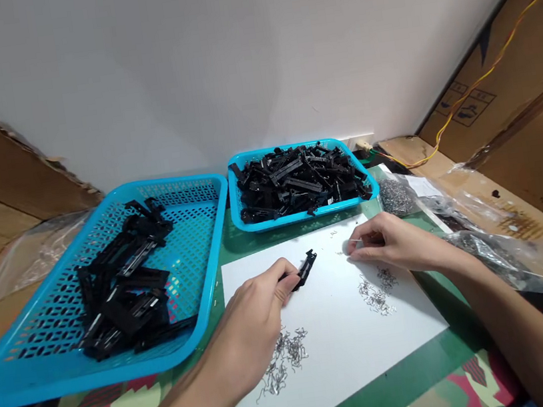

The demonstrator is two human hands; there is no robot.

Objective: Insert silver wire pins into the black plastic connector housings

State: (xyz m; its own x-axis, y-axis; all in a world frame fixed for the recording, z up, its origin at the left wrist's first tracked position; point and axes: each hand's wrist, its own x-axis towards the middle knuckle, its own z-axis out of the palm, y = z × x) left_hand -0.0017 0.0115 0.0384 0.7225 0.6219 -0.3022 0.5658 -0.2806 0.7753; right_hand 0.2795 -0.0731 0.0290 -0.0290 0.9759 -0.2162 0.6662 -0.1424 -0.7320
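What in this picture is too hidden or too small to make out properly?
- Head view: whatever the right hand pinches is hidden by its fingers.
- The black plastic clip in the left hand: its near end is covered by the fingers.
- The small metal springs on the white paper are too tiny to show their shape.
- The clear plastic bag has blurred contents.

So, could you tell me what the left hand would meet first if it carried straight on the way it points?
Probably the right hand: the left hand and its black clip aim up-right across the white sheet.
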